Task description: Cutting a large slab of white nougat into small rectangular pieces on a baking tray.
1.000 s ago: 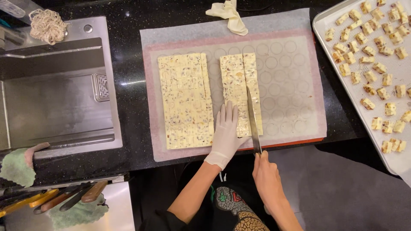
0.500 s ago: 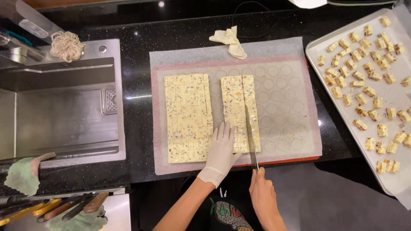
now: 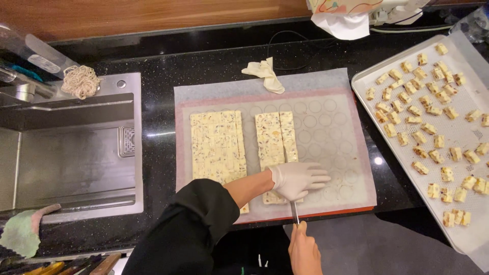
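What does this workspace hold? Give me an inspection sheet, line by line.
Surface: black speckled counter with a baking mat on parchment.
Job's things: wide nougat slab; narrow slab; knife.
Clutter: crumpled glove; tray of cut pieces; string ball; green cloth.
Hands: gloved left hand flat on narrow slab; bare right hand holds knife.
Cables: black cord at counter's back.
Surroundings: steel sink; wooden wall.
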